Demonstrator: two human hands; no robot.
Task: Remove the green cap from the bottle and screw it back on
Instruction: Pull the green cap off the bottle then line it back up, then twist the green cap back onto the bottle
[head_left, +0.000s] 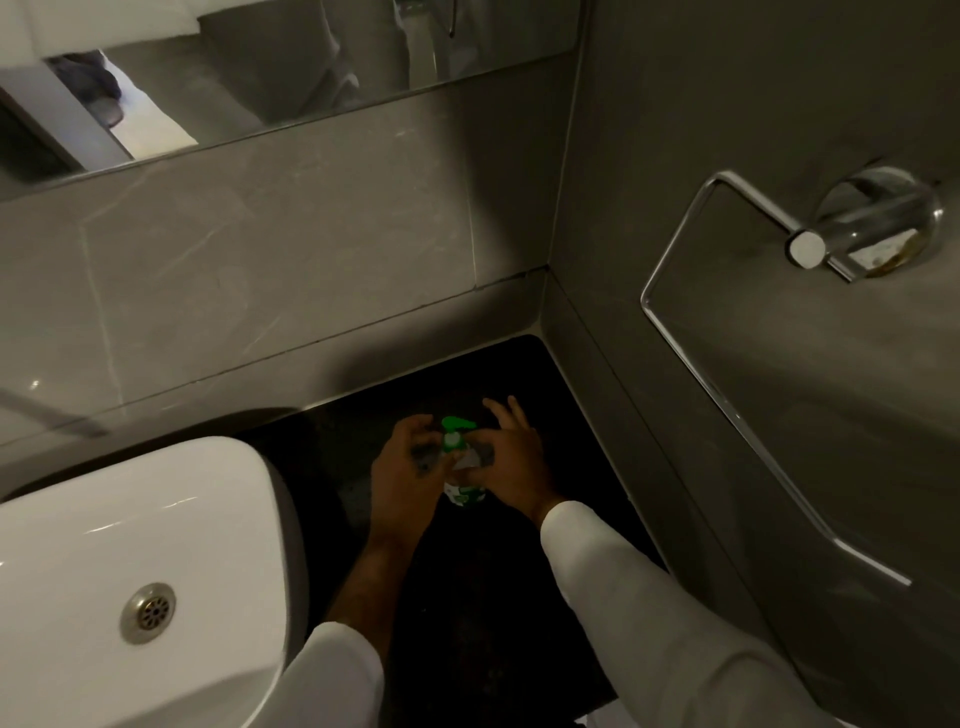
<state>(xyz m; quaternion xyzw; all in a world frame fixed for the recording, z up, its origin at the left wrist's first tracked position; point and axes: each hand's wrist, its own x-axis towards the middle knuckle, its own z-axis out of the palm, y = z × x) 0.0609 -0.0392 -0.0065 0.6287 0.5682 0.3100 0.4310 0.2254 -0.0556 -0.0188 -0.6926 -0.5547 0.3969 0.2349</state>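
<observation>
I am looking down at my own two hands over a dark surface (467, 597) in a dim bathroom corner. Between them stands a small bottle (464, 493) with a green cap (457, 423), a pump-style top whose nozzle points away from me.

My left hand (410, 467) curls around the left side of the bottle near its neck, fingers (415, 426) bent inward; whether they actually press on it I cannot tell, because the view is blurred there. My right hand (511, 460) rests against the right side of the bottle body, thumb and lower fingers closed onto it, while the upper fingers (501, 410) fan loosely outward beyond the cap.

The cap looks as if it sits on the bottle's neck, upright. I cannot tell whether it is tight, loosened, or being screwed back on. My judgement: either the unscrewing is only beginning, or the re-tightening is under way.

A white basin (130, 545) lies to the left of my left fingers.
</observation>
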